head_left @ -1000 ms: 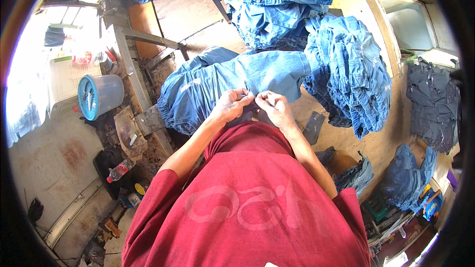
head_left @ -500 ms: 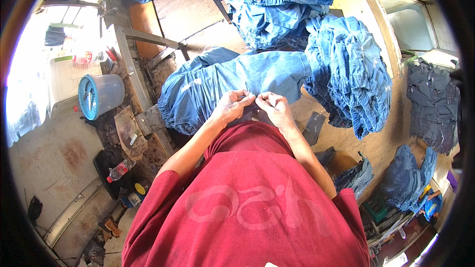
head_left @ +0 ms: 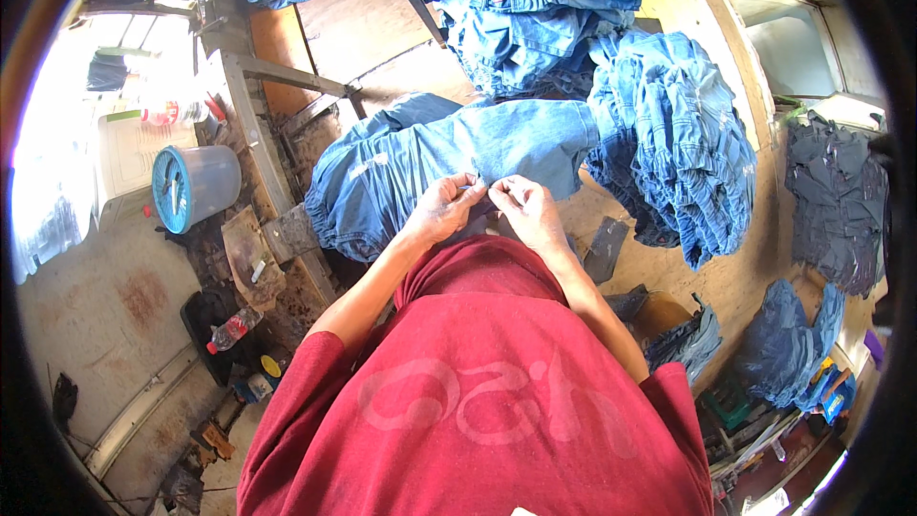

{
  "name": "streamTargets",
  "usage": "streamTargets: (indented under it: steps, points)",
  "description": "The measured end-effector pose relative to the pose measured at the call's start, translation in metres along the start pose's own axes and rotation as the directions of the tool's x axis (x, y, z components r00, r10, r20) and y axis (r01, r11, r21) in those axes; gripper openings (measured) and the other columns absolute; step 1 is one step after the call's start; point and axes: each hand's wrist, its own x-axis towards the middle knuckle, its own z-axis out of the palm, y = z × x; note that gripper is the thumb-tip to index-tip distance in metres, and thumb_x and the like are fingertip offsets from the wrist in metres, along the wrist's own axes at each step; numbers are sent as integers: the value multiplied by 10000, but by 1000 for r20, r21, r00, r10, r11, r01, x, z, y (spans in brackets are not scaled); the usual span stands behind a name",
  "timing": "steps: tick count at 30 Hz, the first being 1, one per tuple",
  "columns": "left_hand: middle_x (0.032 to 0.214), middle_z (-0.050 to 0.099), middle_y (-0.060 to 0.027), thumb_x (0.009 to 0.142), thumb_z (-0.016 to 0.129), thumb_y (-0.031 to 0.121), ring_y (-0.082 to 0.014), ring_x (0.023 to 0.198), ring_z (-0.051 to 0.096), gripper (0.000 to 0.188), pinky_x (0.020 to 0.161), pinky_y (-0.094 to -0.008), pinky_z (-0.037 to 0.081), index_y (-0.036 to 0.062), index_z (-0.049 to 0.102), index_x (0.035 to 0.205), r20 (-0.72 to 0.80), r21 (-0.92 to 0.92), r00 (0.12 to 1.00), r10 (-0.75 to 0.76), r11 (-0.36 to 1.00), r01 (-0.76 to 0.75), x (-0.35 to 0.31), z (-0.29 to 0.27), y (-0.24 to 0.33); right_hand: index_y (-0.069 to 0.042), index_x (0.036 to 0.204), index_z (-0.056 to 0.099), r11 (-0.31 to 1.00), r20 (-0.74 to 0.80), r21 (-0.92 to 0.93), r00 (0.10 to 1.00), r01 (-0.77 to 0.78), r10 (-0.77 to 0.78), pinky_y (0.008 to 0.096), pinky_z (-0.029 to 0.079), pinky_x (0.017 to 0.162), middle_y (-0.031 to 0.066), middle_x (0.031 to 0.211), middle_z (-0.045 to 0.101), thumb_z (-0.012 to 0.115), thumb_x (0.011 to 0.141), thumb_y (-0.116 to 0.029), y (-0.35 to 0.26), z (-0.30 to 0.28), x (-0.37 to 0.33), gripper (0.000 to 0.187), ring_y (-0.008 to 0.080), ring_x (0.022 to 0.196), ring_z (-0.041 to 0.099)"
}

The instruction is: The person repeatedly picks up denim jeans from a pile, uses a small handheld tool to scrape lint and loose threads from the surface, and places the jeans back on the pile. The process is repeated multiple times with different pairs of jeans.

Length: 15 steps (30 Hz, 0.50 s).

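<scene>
Jeans held at the hem, hands barely moved

Jeans (head_left: 449, 158), a light-blue pair, lie spread across the wooden tabletop (head_left: 363, 29), running from its left edge toward the tall heap of folded denim (head_left: 669, 134) on the right. A second denim pile (head_left: 525, 0) sits behind the jeans, farther from the person. Compared with the two earlier views, the garment lies in the same place and both hands hover over the same spot on its near edge; only the fingers have shifted slightly. That suggests fine work on one small point is ongoing. Left hand (head_left: 441, 210) pinches the cloth, its grip clenched on the jeans with something thin between the fingertips. Right hand (head_left: 527, 212), just beside it, likewise pinches the fabric.
</scene>
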Motion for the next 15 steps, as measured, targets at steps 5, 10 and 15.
streamTargets:
  steps: [5, 10, 15]
  points:
    - [606, 504, 81, 1110, 649, 348, -24, 497, 410, 279, 483, -240, 334, 71, 644, 1081, -34, 125, 998, 51, 991, -46, 1, 4, -3, -2, 1072, 700, 993, 13, -117, 1000, 3, -1, 289, 453, 655, 16, 787, 617, 660, 1073, -220, 5, -3, 2, 222, 75, 724, 528]
    - [672, 506, 61, 1113, 643, 309, -41, 512, 384, 228, 508, -251, 353, 90, 628, 1050, 6, -204, 1000, -26, 979, 26, -2, 1, -8, -56, 1107, 697, 924, 104, 263, 960, -279, 260, 223, 359, 586, -99, 758, 504, 631, 1107, -214, 4, -7, 2, 171, 21, 639, 431]
    - [820, 589, 9, 1116, 610, 217, -52, 511, 389, 135, 514, -256, 362, 102, 616, 1045, 52, -460, 991, -120, 879, 130, -8, -5, -8, -69, 1121, 679, 883, 171, 387, 961, -267, 216, 187, 283, 550, -131, 754, 451, 620, 1113, -197, 0, -10, -2, 141, -13, 604, 349]
